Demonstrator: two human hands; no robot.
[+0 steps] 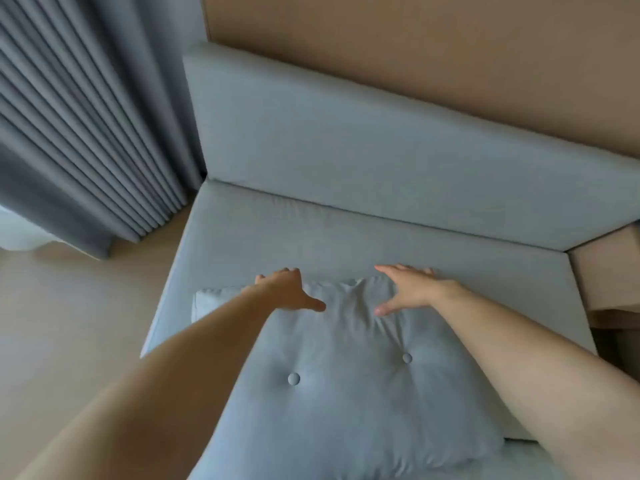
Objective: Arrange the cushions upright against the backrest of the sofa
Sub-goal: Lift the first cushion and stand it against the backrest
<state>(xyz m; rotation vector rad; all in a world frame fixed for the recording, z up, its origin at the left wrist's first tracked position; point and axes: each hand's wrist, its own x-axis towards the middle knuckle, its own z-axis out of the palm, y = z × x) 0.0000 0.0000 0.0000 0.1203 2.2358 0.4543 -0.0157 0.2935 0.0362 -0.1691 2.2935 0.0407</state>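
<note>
A light grey cushion [349,382] with two fabric buttons lies flat on the sofa seat [311,237], near the front. My left hand [287,289] reaches over its far edge on the left, fingers curled down behind the edge and thumb resting on top. My right hand [408,289] does the same on the right, fingers spread over the far edge, thumb on the top face. The grey backrest [346,143] stands bare beyond the hands, with a strip of seat between it and the cushion. A second pale cushion corner [214,299] shows beneath at the left.
Grey pleated curtains [79,116] hang left of the sofa over a light wooden floor [69,323]. A brown wall panel [415,46] rises behind the backrest. A brown box-like surface [609,271] adjoins the seat's right end.
</note>
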